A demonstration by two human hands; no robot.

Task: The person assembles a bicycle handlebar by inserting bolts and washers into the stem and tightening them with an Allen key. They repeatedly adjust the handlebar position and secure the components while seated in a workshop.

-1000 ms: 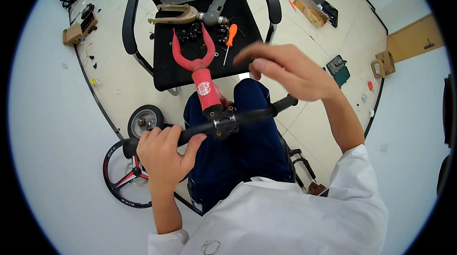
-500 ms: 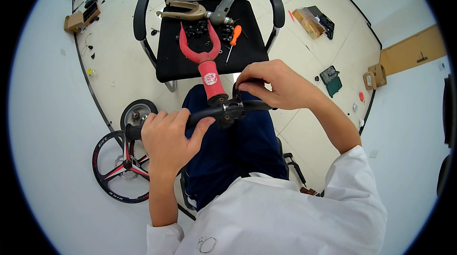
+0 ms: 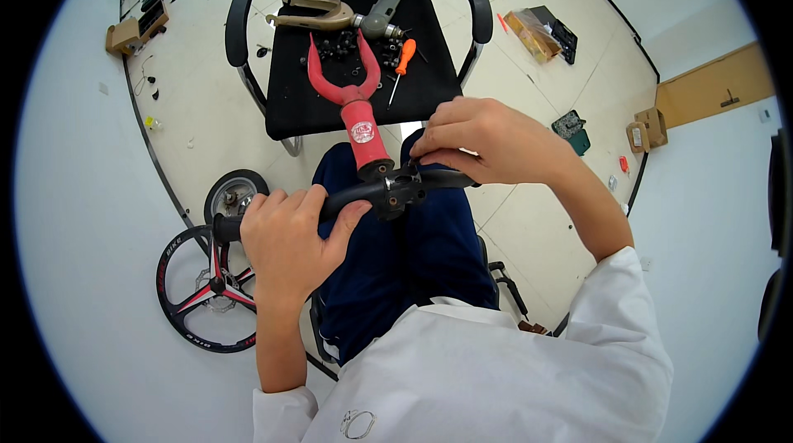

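My left hand is wrapped around the left side of a black handlebar, which lies across above my lap. At the bar's middle sits a black stem clamp, joined to the lower end of a red bicycle fork. The fork's prongs rest on the black chair seat in front of me. Just above the clamp, my right hand is pinched, thumb against fingers. Whatever small dark thing is at its fingertips is too hidden to name.
On the seat lie an orange-handled screwdriver, several small black parts, a tan fork and a grey part. Two wheels, one three-spoked, stand at left. Boxes and a green case are on the floor at right.
The right hand has shifted slightly at the clamp, still pinched. My left hand keeps its grip on the handlebar. The whole view has moved a little.
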